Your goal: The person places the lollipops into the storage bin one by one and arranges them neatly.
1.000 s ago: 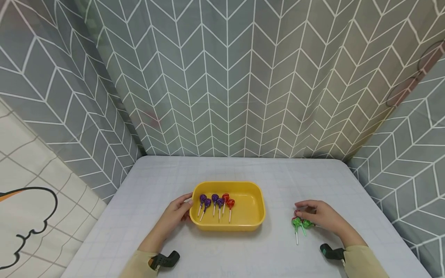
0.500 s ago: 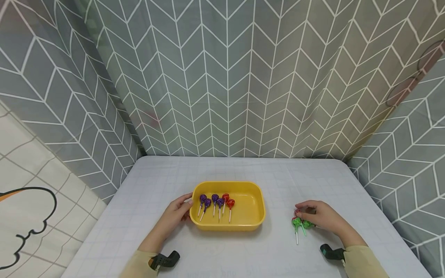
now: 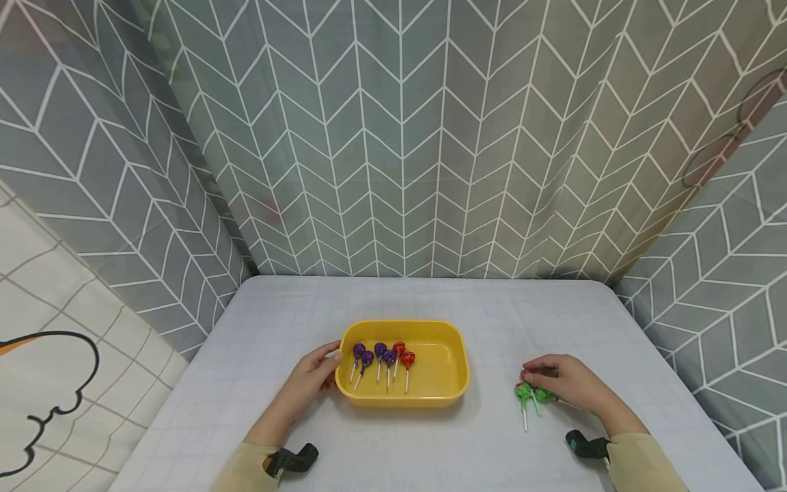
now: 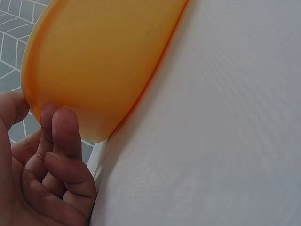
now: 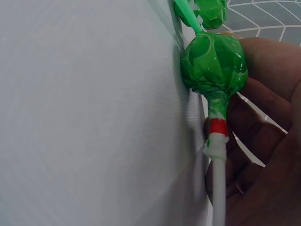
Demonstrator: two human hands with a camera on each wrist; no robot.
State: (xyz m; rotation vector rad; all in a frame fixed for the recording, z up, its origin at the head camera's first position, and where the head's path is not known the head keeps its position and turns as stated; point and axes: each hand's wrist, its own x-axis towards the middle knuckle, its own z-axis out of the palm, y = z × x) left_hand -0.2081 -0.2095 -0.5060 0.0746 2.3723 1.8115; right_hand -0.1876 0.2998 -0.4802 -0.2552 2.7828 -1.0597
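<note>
Four purple lollipops (image 3: 367, 357) plus a red pair (image 3: 408, 359) sit in the yellow tray (image 3: 439, 362), left half to about its middle, sticks toward the person. Left hand (image 3: 307, 372) has the tray's left end, thumb at the rim, fingers against the outer wall; grip looks light. Right hand (image 3: 568, 383) is down low over the desk (image 3: 461, 451), well right of the tray: fingers curled, thumb and forefinger nearly together, pinching a red lollipop (image 3: 525, 374), apparently by the head; can't tell how firmly. At least two green lollipops (image 3: 523, 391) lie right by those fingers, one of them big in the right wrist view, so that's the snag risk. My take on the pick: pinch the red head only, squeeze enough that the round wrapper doesn't slip, lift straight up before any sideways travel, check no green stick rides along. Go slow, since the heads are bunched and the palm may hide more. Left side: steady the tray, don't lean on the rim or it could tip. Versus half a second ago: basically no change. Both hands in the same spots, same tray count, greens show no real shift; right fingertips differ by a hair at most.
</note>
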